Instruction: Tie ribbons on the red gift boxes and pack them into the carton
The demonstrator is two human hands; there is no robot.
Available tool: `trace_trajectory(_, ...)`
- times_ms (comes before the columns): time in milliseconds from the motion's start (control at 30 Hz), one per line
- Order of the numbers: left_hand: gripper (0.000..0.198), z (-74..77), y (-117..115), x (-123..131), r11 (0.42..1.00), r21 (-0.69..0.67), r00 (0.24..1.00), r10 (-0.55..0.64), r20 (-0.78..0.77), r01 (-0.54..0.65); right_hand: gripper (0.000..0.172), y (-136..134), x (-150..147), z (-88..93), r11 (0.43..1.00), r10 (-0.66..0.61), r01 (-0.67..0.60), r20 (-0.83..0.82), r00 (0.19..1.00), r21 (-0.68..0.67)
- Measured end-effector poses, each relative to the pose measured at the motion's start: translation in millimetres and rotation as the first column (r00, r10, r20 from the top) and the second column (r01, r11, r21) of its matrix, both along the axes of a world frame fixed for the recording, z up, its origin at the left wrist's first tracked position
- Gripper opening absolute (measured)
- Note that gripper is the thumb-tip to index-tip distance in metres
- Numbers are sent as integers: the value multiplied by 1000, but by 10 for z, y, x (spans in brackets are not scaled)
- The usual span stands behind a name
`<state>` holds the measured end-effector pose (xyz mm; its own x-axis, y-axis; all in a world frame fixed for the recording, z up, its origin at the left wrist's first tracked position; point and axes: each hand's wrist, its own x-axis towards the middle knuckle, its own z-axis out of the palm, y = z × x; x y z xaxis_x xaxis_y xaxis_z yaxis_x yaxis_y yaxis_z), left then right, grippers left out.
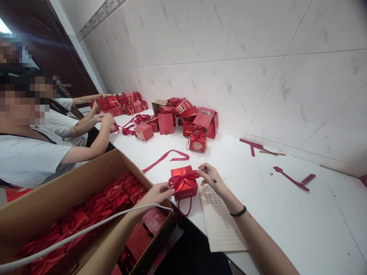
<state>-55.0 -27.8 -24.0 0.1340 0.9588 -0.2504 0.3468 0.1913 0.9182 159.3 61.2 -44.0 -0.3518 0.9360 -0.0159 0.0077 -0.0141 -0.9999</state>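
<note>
A red gift box (187, 193) stands at the table's front edge, a dark red ribbon (185, 177) tied in a bow across its petal-folded top. A twisted cord handle hangs down its front side. My left hand (160, 194) pinches the bow's left part at the box's left edge. On the other side, the fingertips of my right hand (211, 178) are closed on the bow's right end. A dark pen-like item (214, 180) sits between the right hand's fingers, and a black band circles that wrist.
A cardboard carton (126, 162) full of red boxes stands at left, a white cable (94, 228) crossing it. A notepad (223, 225) lies under my right forearm. Behind are a loose ribbon (164, 156) and piled red boxes (166, 124). Two people work at left.
</note>
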Motion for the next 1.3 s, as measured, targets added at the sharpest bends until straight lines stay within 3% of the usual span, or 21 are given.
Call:
trace_trajectory(67, 37, 17, 4, -106, 996, -47, 996, -79, -45, 77, 40, -11, 17, 12, 1000, 13, -14, -11, 1000, -12)
trace_trajectory(133, 33, 94, 43, -247, 996, -35, 986, -83, -143, 79, 40, -18, 37, 22, 999, 31, -31, 8, 999, -8)
trace_trajectory(200, 31, 237, 117, -361, 994, 110, 978, 45, -202, -23, 38, -19, 49, 21, 999, 49, -50, 38, 998, 9)
trace_trajectory(267, 27, 409, 216, -376, 941, 314, 969, 183, -167, -124, 36, -14, 56, 11, 997, 61, -64, 62, 996, 39)
trace_trajectory(300, 24, 484, 269, -335, 916, 385, 971, 182, -156, -110, 36, -11, 57, 3, 996, 64, -68, 71, 995, 55)
trace_trajectory(400, 18, 587, 430, -71, 879, 444, 940, -12, -340, 172, 35, -4, 63, -16, 994, 65, -71, 73, 995, 83)
trace_trajectory(500, 13, 506, 563, 186, 823, 388, 805, -133, -579, 415, 36, -13, 77, -15, 994, 70, -73, 50, 996, 81)
trace_trajectory(600, 11, 389, 632, 263, 802, 373, 741, -124, -661, 467, 36, -29, 92, 3, 993, 79, -82, 48, 996, 81)
trace_trajectory(700, 16, 319, 623, 231, 798, 399, 747, -93, -658, 451, 36, -40, 95, 14, 991, 94, -100, 65, 993, 90)
trace_trajectory(867, 19, 196, 542, 220, 801, 504, 803, 50, -594, 323, 27, -69, 92, 39, 986, 97, -113, 128, 987, 126)
trace_trajectory(1033, 19, 80, 526, 249, 808, 552, 848, 133, -514, 208, 17, -161, 117, 161, 948, 68, -150, 281, 957, 280)
trace_trajectory(1167, 20, 111, 539, 235, 816, 536, 851, 113, -513, 215, 14, -232, 121, 258, 922, 43, -184, 384, 922, 340)
trace_trajectory(1300, 14, 203, 525, 186, 804, 500, 847, -9, -532, 322, 13, -251, 106, 296, 919, 30, -195, 432, 901, 343)
